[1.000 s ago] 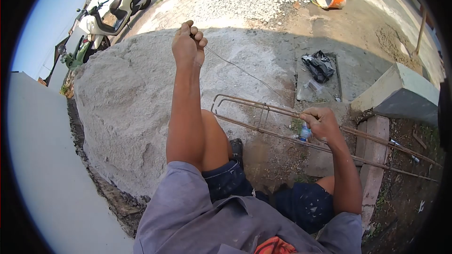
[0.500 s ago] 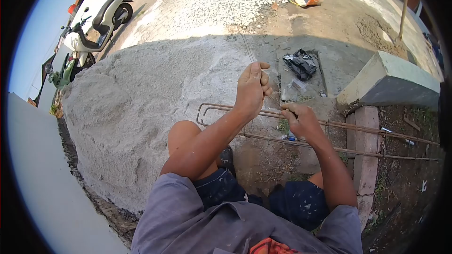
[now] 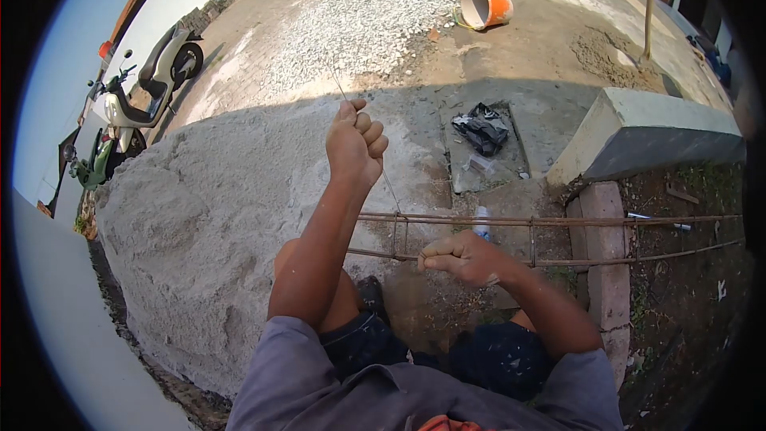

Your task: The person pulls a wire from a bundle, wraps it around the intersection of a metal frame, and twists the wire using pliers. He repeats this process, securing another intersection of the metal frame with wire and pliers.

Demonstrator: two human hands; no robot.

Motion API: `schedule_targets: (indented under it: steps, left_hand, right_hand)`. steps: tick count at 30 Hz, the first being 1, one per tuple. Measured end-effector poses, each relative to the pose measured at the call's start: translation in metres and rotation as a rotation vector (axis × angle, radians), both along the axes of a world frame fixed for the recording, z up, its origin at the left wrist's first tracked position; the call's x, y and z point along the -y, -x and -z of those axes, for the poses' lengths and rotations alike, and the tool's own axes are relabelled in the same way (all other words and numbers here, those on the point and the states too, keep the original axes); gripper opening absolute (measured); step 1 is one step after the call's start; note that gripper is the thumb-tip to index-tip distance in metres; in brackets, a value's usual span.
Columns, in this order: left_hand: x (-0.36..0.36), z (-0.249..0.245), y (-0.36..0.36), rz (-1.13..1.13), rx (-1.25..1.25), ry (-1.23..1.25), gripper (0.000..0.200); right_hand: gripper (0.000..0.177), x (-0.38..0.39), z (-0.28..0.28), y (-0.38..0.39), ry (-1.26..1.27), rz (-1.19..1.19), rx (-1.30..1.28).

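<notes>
my left hand curling its grip tight around a thin wire, the wire running down toward a rusty bar frame lying crossways before me, my left arm hiding one end, my right hand bunching near the low bar, I am not seeing whether its grip is holding anything

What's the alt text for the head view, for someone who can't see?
A person's left hand grips a thin wire near a long rebar frame; the right hand is at the frame's near bar. A grey heap lies left, with pale gravel and a tipped orange bucket beyond.
</notes>
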State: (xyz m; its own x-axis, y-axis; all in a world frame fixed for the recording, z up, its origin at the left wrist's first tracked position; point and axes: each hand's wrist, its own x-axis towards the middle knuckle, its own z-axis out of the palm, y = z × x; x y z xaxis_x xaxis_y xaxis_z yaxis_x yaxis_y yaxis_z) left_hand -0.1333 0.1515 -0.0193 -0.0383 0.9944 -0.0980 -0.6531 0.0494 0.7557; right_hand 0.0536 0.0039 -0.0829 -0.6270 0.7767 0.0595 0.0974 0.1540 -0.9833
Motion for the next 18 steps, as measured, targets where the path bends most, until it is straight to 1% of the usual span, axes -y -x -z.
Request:
schedule_targets:
  steps: [3, 5, 6, 7, 9, 10, 12, 13, 14, 15, 16, 17, 18]
  left_hand:
    - [-0.013, 0.003, 0.034, 0.047, 0.150, -0.038, 0.026]
    - [0.006, 0.002, 0.023, 0.099, 0.102, -0.005, 0.026]
    - [0.017, 0.000, 0.014, 0.126, 0.080, 0.012, 0.026]
    - [0.022, -0.005, 0.005, 0.140, 0.039, -0.031, 0.025]
    - [0.009, -0.007, 0.008, 0.107, 0.002, -0.056, 0.026]
    - [0.002, -0.008, 0.010, 0.083, -0.014, -0.074, 0.026]
    - [0.008, 0.000, 0.005, 0.117, -0.028, -0.016, 0.025]
    - [0.013, 0.006, 0.003, 0.132, -0.034, 0.025, 0.025]
    - [0.017, 0.008, 0.004, 0.121, -0.026, 0.030, 0.024]
    - [0.017, 0.006, 0.002, 0.115, -0.019, 0.026, 0.024]
    - [0.015, 0.003, -0.001, 0.114, -0.013, 0.013, 0.023]
    - [0.015, 0.002, -0.002, 0.106, -0.004, 0.011, 0.023]
    - [0.013, 0.002, -0.002, 0.101, 0.007, 0.007, 0.022]
  right_hand:
    - [0.021, -0.005, 0.001, -0.026, 0.401, 0.208, -0.532]
    - [0.022, -0.034, 0.014, -0.047, 0.325, 0.560, -0.249]
    - [0.023, -0.040, 0.029, -0.046, 0.190, 0.561, -0.110]
    - [0.024, -0.046, 0.044, -0.046, 0.055, 0.571, 0.028]
    - [0.025, -0.032, 0.074, -0.013, -0.397, 0.231, 0.277]
    - [0.025, -0.012, 0.053, 0.012, -0.411, 0.114, 0.029]
    - [0.025, 0.014, -0.002, 0.018, -0.246, 0.090, -0.281]
    - [0.024, 0.016, -0.023, 0.003, -0.065, 0.186, -0.339]
    - [0.024, 0.012, -0.032, -0.012, 0.124, 0.284, -0.393]
    - [0.023, -0.009, -0.029, -0.034, 0.192, 0.529, -0.287]
    - [0.023, -0.022, -0.017, -0.040, 0.153, 0.594, -0.111]
    - [0.022, -0.034, -0.004, -0.047, 0.122, 0.650, 0.068]
    - [0.022, -0.041, 0.019, -0.043, -0.007, 0.522, 0.313]
